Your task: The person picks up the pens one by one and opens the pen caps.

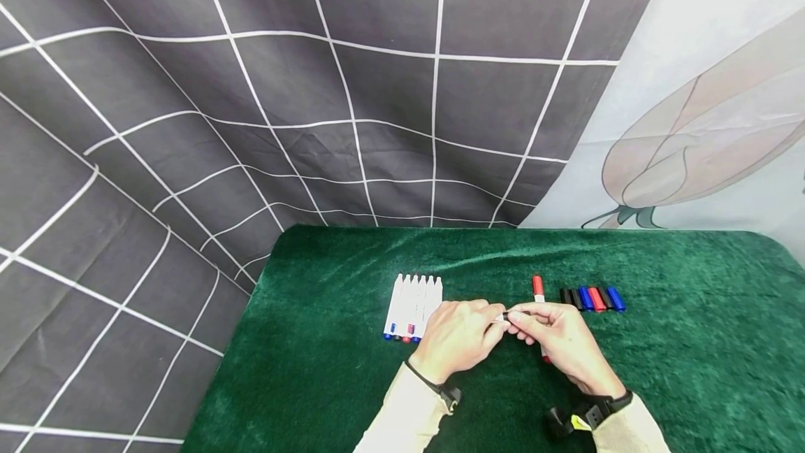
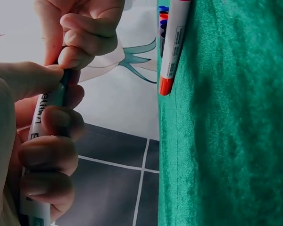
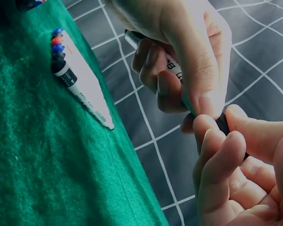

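Observation:
My left hand (image 1: 455,342) grips a white marker (image 2: 41,106) with dark lettering, fingers wrapped round its barrel. At the marker's end, my right hand (image 1: 564,340) pinches a black cap (image 3: 222,123) between thumb and fingers. Both hands meet above the table, thumbs close together. Under the right hand lies a red marker (image 1: 539,297), with a red cap pointing away; the hand covers its middle in the head view. Left of my left hand, several white markers (image 1: 411,303) lie side by side, narrow white ends away, coloured ends toward me, partly behind the hand.
Several loose caps (image 1: 592,299), black, blue and red, lie in a row right of the red marker. Green plush cloth (image 1: 302,369) covers the table. A grey curtain with white lines (image 1: 390,89) hangs behind and to the left, beside a white printed one (image 1: 692,124).

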Demonstrator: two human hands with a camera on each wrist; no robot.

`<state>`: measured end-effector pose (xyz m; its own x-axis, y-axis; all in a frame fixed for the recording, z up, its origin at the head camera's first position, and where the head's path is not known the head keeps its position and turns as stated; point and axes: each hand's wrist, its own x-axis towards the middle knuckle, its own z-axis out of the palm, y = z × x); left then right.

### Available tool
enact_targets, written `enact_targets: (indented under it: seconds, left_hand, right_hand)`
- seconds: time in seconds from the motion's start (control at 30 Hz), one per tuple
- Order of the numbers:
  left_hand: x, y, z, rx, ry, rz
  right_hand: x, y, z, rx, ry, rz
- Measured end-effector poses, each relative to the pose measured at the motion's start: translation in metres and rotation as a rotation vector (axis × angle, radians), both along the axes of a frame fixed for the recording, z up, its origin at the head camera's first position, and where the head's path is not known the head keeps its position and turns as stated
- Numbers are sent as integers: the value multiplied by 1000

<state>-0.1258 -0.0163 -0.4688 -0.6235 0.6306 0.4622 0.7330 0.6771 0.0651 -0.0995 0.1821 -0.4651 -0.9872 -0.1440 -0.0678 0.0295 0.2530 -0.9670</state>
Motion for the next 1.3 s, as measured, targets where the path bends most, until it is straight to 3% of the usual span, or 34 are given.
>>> enact_targets:
  seconds: [0.53, 1.1, 1.3]
  left_hand:
    - [-1, -4, 2, 60, -98, -61]
    - [-2, -5, 5, 88, -183, -72]
    - [-2, -4, 3, 86, -167, -57]
  right_hand:
    - [1, 1, -1, 32, 90, 14]
    - [1, 2, -2, 116, 176, 2]
    - [1, 2, -1, 116, 171, 4]
